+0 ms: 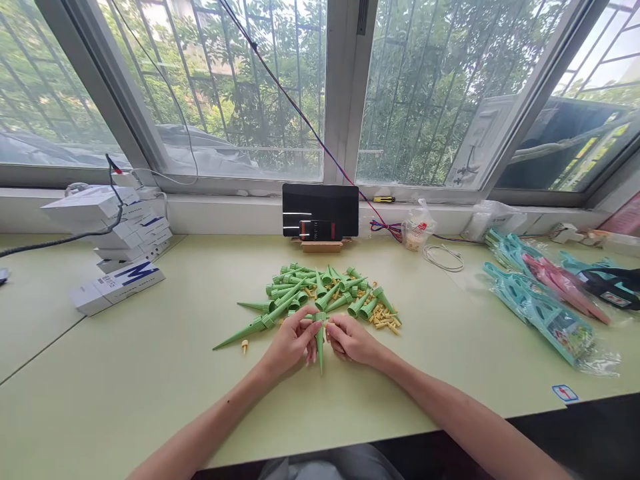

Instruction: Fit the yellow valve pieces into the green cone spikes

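Observation:
My left hand (295, 337) is closed around a green plastic watering spike (321, 347), held upright with its tip pointing down. Close against the spike's upper side, my right hand (353, 339) pinches what looks like a small yellow plug (327, 325), mostly covered by the fingers. Just beyond both hands lies a heap of green spikes (295, 293) with ribbed caps. Loose yellow plugs (386, 319) are scattered at the heap's right side. A single yellow plug (245, 346) rests apart, left of my left hand.
A phone (320, 231) leans before a black panel (320, 200) at the back. White boxes (120, 287) are stacked at left. Bagged teal tools (540, 313) lie at right, near a coiled white cable (444, 259). The table's front edge (325, 443) runs below my arms.

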{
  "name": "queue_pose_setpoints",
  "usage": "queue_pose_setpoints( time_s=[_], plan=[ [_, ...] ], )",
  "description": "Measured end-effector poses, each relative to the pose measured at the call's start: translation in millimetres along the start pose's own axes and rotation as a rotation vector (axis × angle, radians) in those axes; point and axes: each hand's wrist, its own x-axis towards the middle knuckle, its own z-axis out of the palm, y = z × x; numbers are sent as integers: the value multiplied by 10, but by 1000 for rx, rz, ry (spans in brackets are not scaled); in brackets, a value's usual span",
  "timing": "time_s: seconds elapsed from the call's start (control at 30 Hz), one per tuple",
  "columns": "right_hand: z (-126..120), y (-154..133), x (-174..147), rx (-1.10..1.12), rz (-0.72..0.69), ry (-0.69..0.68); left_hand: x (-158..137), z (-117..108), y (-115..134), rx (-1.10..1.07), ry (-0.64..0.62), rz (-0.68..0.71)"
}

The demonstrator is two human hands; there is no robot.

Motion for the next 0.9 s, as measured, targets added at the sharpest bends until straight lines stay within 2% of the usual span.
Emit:
queue_pose_setpoints(
  time_s=[0.17, 0.43, 0.6, 0.73, 0.9],
  plan=[
    [-5, 16, 15, 63, 12, 2, 3, 0, -32, 57, 17, 43],
    [23, 2, 11, 27, -17, 60, 32, -6, -7, 6, 3, -2],
    [35, -1, 12, 89, -52, 57, 46, -30, 10, -107, 31, -107],
    [33, 4, 18, 102, -77, 65, 58, -55, -6, -286, 26, -183],
    [37, -11, 19, 66, -71, 86, 36, -71, 98, -417, 22, -226]
  ],
)
